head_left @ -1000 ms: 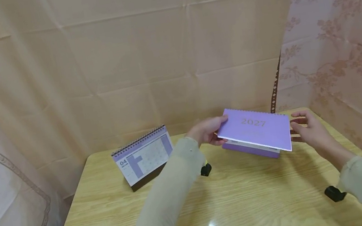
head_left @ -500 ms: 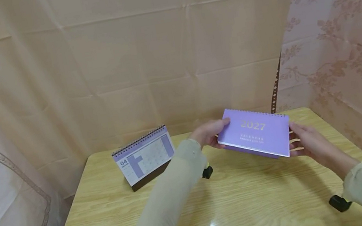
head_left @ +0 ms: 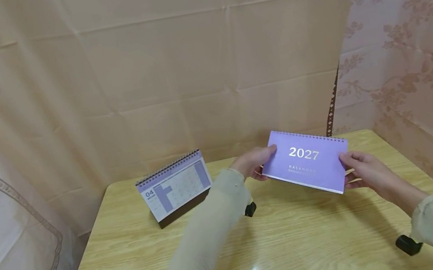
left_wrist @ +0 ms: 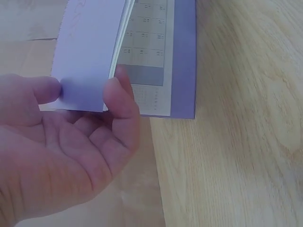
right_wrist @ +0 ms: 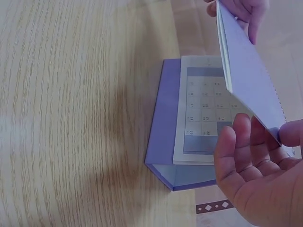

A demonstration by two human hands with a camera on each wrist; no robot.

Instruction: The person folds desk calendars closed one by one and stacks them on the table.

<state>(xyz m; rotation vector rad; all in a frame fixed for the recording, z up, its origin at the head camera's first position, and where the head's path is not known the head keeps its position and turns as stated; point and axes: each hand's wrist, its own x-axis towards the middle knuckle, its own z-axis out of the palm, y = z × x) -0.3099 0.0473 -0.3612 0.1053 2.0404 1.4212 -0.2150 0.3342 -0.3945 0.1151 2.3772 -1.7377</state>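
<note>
A purple spiral-bound desk calendar [head_left: 313,173] stands at the back right of the table, its cover printed "2027". My left hand [head_left: 252,161] pinches the left end of the cover and the sheets under it, thumb on top. At the other end, my right hand [head_left: 371,172] holds the same sheets, thumb on the cover and fingers behind. Both wrist views show this bundle raised off a printed month page [right_wrist: 201,111], which lies against the calendar's purple base [right_wrist: 162,113]. In the left wrist view the fingers [left_wrist: 120,101] curl behind the bundle's lower edge.
A second desk calendar [head_left: 178,189], opened at "04", stands at the back left, partly overlapped by the left sleeve [head_left: 214,221]. Beige curtains [head_left: 166,67] hang behind the wooden table [head_left: 303,244], with a flowered curtain [head_left: 413,49] on the right.
The raised cover has swung down and toward me, so its whole front shows. My right hand has closed from beside the calendar onto its right edge. The left hand keeps its hold.
</note>
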